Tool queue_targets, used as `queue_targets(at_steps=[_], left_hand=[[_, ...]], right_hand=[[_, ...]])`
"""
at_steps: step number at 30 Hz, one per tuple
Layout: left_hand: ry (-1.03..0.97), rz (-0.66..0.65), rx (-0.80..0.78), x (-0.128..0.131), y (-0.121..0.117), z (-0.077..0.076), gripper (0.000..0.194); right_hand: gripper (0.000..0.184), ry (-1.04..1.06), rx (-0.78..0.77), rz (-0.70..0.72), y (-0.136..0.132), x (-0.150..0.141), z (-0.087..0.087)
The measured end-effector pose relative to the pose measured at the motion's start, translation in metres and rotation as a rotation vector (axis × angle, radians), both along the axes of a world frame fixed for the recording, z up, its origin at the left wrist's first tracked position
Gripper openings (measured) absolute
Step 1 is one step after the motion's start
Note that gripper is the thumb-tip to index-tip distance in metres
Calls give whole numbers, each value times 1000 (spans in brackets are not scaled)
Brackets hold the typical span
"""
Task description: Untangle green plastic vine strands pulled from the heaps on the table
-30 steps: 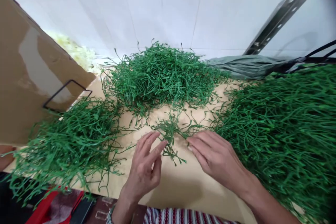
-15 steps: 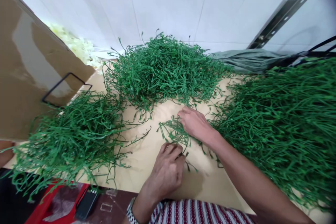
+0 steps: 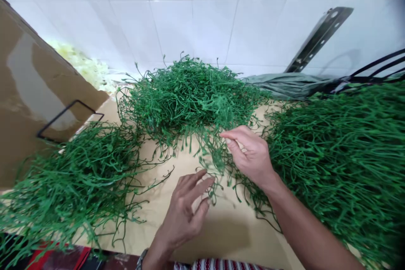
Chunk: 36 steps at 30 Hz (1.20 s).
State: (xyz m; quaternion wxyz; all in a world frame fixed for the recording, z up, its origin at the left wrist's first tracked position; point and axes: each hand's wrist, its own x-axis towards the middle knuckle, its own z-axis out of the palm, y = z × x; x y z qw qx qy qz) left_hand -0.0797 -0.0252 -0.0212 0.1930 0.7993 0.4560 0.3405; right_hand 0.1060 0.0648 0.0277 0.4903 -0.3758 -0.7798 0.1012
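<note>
Thin green stems with small knobbed tips, perhaps artificial, lie in three heaps: a back heap (image 3: 190, 97), a left heap (image 3: 88, 173) and a large right heap (image 3: 348, 152). My right hand (image 3: 251, 156), thumb and forefinger pinched, holds a small bunch of green stems (image 3: 217, 152) that is smeared by motion. The bunch hangs in front of the back heap. Lower and to the left, my left hand (image 3: 185, 206) is open above the tabletop, fingers apart, with a few loose stems (image 3: 212, 192) close to its fingertips.
A cardboard box (image 3: 25, 109) stands at the left, a bent black wire (image 3: 58, 118) against it. Pale yellow flowers (image 3: 87, 67) lie behind. Along the tiled wall are a grey-green cloth (image 3: 281, 84) and a slotted metal bar (image 3: 319, 40). Something red (image 3: 39, 259) shows below the table edge.
My left hand has opened from a closed grip and moved slightly left. The right hand has turned and shifted right, lifting stems off the table. The camera view has tilted up.
</note>
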Motion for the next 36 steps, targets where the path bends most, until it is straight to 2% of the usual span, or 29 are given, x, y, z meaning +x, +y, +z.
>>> queue_targets(at_steps=[3, 5, 6, 8, 10, 12, 14, 16, 20, 22, 25, 28, 31, 33, 36], left_hand=[[-250, 172, 122, -4, 13, 23, 25], [-189, 327, 218, -4, 31, 38, 18], [-97, 350, 218, -2, 41, 43, 16], [112, 244, 56, 3, 59, 48, 19], [238, 153, -148, 7, 70, 44, 23], [253, 102, -279, 9, 71, 35, 28], [231, 83, -325, 6, 65, 27, 30], [104, 81, -409, 2, 57, 20, 31], [-452, 91, -729, 6, 42, 13, 39], [-598, 110, -766, 13, 37, 9, 43], [-768, 199, -703, 15, 32, 2, 33], [-937, 373, -543, -3, 31, 1, 22], [-1076, 636, -282, -27, 33, 8, 22], [-1132, 767, -145, -36, 31, 16, 22], [-1153, 791, -23, -37, 22, 27, 21]], right_hand=[[19, -23, -35, 53, -7, 1, -10], [19, -17, -67, 94, -13, 0, -17], [19, -18, -84, 116, -15, -1, -20], [20, -31, -103, 152, -20, -1, -26], [22, -48, -93, 142, -22, 0, -29], [23, -60, -66, 93, -23, 3, -30], [22, -63, -48, 46, -22, 6, -30], [22, -54, -40, 31, -21, 8, -29], [23, -15, 16, 19, -20, 4, -28], [23, -3, 51, 13, -20, 1, -28], [24, -14, 104, -14, -20, 1, -27], [24, -98, 144, -101, -15, 8, -26], [23, -190, 124, -211, -3, 17, -25], [24, -251, 81, -247, 5, 19, -24], [24, -491, -12, -232, 12, 13, -20]])
